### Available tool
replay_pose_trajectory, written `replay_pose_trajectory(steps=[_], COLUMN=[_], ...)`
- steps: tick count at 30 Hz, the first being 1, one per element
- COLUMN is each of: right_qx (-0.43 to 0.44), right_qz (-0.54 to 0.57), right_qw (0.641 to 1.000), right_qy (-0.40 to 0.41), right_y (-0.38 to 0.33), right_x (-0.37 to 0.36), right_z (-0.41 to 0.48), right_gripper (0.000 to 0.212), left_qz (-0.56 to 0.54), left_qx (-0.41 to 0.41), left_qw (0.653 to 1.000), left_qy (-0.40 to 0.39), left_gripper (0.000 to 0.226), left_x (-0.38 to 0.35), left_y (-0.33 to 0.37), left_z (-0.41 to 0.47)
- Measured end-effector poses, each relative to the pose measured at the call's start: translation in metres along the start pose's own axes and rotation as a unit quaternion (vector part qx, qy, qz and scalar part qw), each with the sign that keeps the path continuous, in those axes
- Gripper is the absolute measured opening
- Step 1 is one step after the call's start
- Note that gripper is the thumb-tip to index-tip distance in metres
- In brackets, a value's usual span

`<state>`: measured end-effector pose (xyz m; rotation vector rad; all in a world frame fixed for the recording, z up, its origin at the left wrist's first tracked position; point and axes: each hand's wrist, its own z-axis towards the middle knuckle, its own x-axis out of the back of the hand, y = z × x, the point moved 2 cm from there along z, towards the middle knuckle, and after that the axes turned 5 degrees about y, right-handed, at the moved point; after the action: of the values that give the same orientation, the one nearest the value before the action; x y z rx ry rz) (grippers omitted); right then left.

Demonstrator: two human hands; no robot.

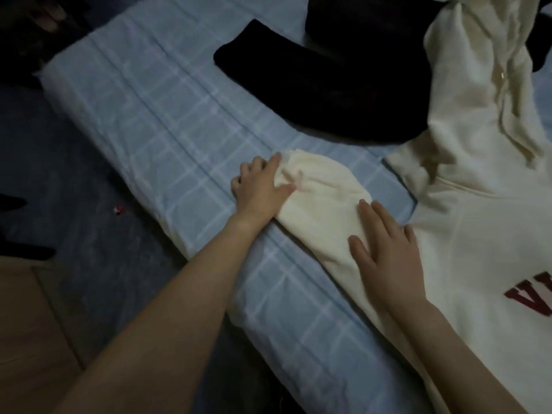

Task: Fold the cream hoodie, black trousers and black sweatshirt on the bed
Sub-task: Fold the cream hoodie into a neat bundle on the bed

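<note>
The cream hoodie [466, 222] lies front up on the bed's right side, red letters on its chest and its hood towards the far end. One sleeve stretches left across the sheet. My left hand [260, 186] grips that sleeve's cuff end, fingers curled on the fabric. My right hand [388, 252] lies flat and spread on the sleeve nearer the body, pressing it down. A black garment [322, 85] lies spread beyond the sleeve; whether it is the trousers or the sweatshirt I cannot tell. More black cloth [358, 13] sits behind it.
The bed [155, 115] has a pale blue checked sheet, and its left edge runs diagonally from far left to near centre. Dark blue floor [59, 162] lies left of it with a small red speck [119, 210]. A brown cardboard box [27, 324] stands at the lower left.
</note>
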<state>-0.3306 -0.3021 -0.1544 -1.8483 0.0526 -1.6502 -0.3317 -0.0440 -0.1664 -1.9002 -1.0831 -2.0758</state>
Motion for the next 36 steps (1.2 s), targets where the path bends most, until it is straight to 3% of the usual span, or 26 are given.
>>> replay_pose_trajectory(steps=[3,7,10,13,16,18,20,22,25,28,31,36], right_qx=[0.031,0.101,0.185,0.203,0.211,0.196,0.158,0.101,-0.011,-0.103,-0.136,-0.126], right_qz=[0.002,0.077,0.072,0.026,-0.053,-0.050,-0.037,-0.031,-0.076,-0.122,-0.138,-0.137], right_qw=[0.999,0.991,0.980,0.976,0.969,0.975,0.986,0.994,0.993,0.981,0.979,0.982], right_qy=[0.015,0.048,0.015,-0.076,-0.119,-0.091,-0.044,0.020,0.092,0.111,0.068,0.019], right_y=[-0.004,-0.033,-0.067,-0.084,-0.084,-0.080,-0.069,-0.047,-0.004,0.030,0.049,0.057], right_x=[-0.001,0.000,-0.013,-0.035,-0.047,-0.039,-0.024,-0.004,0.025,0.038,0.034,0.022], right_z=[-0.004,-0.007,-0.012,-0.016,-0.022,-0.027,-0.033,-0.042,-0.064,-0.088,-0.101,-0.102], right_gripper=[0.047,0.040,0.040,0.039,0.043,0.044,0.046,0.045,0.050,0.057,0.060,0.060], left_qz=[-0.109,-0.172,-0.147,-0.078,0.071,0.107,0.096,0.053,0.026,0.040,-0.034,0.085], left_qx=[-0.052,-0.021,0.069,0.169,0.171,0.039,-0.147,-0.246,-0.279,-0.298,-0.219,-0.143], left_qw=[0.992,0.980,0.980,0.981,0.982,0.992,0.983,0.968,0.953,0.934,0.961,0.981], left_qy=[0.020,0.094,0.114,0.063,0.035,0.055,0.048,-0.001,-0.116,-0.193,-0.168,-0.098], left_gripper=[0.037,0.028,0.029,0.039,0.066,0.070,0.056,0.045,0.046,0.038,0.020,0.020], left_x=[0.018,0.069,0.095,0.092,0.081,0.076,0.063,0.045,0.013,-0.013,-0.003,0.011], left_y=[-0.007,-0.046,-0.091,-0.118,-0.112,-0.090,-0.055,-0.012,0.046,0.072,0.060,0.036], left_z=[-0.010,-0.040,-0.075,-0.106,-0.116,-0.112,-0.106,-0.099,-0.099,-0.105,-0.105,-0.100])
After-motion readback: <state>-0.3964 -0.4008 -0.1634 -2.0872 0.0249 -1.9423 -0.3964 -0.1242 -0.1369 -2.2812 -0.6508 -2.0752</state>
